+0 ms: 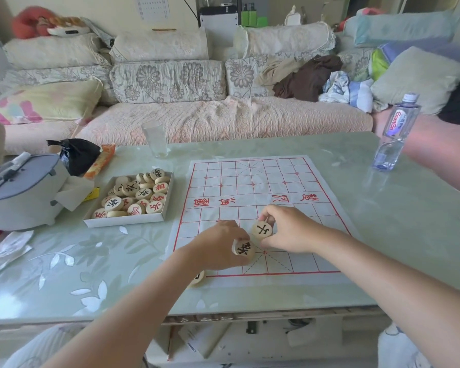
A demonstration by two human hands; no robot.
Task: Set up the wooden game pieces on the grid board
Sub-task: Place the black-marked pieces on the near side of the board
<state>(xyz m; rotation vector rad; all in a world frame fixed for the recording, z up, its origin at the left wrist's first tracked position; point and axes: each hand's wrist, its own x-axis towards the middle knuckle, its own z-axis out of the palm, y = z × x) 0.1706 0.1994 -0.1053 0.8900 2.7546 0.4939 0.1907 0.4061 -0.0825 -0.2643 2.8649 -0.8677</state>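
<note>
Surfaces: pale wood, creased paper, glossy table top.
Wooden game pieces [137, 195] smooth, matt, inked characters; grid board [252, 192] thin creased paper, matt; tray [122, 221] white card; table [383, 235] glossy, reflective, leaf-patterned; bottle [397, 131] clear plastic; sofa [197, 120] quilted cloth.

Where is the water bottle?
In the head view the bottle stands on the table at its far right, beyond the board and close to a forearm reaching in from the right edge.

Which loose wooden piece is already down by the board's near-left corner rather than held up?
The piece at the board's near-left corner, half hidden under the left wrist. The other two are gripped: one in the left hand, one in the right hand.
</note>
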